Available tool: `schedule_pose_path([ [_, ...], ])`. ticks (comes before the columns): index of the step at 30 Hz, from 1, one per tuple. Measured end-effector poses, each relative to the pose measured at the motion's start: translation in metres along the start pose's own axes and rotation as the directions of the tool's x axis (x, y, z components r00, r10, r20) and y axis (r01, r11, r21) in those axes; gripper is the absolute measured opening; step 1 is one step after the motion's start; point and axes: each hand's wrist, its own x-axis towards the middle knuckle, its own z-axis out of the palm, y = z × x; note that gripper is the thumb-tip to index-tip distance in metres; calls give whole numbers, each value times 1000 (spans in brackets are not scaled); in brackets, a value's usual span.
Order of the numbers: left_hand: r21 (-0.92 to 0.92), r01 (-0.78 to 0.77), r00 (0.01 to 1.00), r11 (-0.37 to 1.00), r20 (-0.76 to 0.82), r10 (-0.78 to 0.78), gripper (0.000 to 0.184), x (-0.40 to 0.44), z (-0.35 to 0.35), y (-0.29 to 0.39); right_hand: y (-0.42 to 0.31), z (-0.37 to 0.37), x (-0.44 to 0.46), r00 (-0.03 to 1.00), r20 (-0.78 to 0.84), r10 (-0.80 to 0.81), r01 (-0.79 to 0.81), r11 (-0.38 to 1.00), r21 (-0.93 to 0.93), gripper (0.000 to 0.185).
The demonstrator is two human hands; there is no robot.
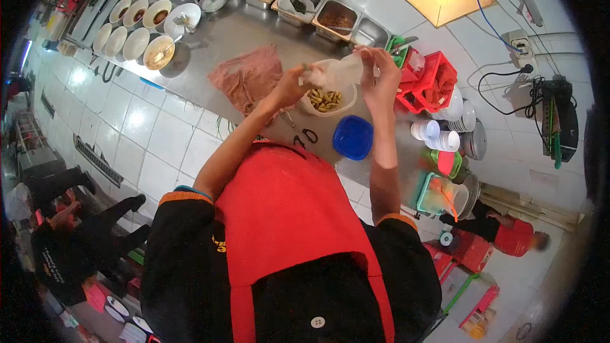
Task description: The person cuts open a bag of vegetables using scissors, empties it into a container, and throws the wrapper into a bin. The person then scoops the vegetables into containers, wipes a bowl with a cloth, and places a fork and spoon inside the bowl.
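Note:
A translucent plastic bag (342,71) is stretched between my hands above a clear plastic tub (328,113). My left hand (290,87) is closed on the bag's left end, where something whitish and blurred shows at the fingers. At the other end, my right hand (380,71) pinches the plastic, with the fingertips raised. Short yellow-green pieces (324,100) lie in the tub; their kind is unclear. Just in front of the tub is a blue lid (352,138). Black-handled scissors (305,138) rest at the counter's near edge, and a crumpled pink cloth (246,77) lies left of my left hand.
Metal food pans (335,19) line the wall. Several bowls (136,44) stand at the left end of the steel counter (197,57). Red baskets (432,82) and stacked white cups (435,133) are on the right. Other people (63,248) are at lower left and right.

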Motion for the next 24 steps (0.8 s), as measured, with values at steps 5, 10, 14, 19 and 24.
schedule_pose_path([
  [5,-25,12,1000,1000,26,-12,16,23,0,-43,-6,-4,-2,974,99,203,-219,956,193,17],
  [10,-169,132,989,977,85,-119,19,26,-18,-38,70,-58,-30,841,-391,375,-237,904,356,31],
  [14,-236,118,992,965,69,-104,18,28,-24,-33,224,-51,-148,651,-457,606,-588,784,200,33],
  [19,-229,-13,1000,973,7,15,13,47,-5,4,248,13,-288,433,-214,876,-829,293,-477,73],
  [24,144,-305,952,941,61,299,14,67,-30,71,228,39,-319,406,-296,865,-826,208,-524,67],
])
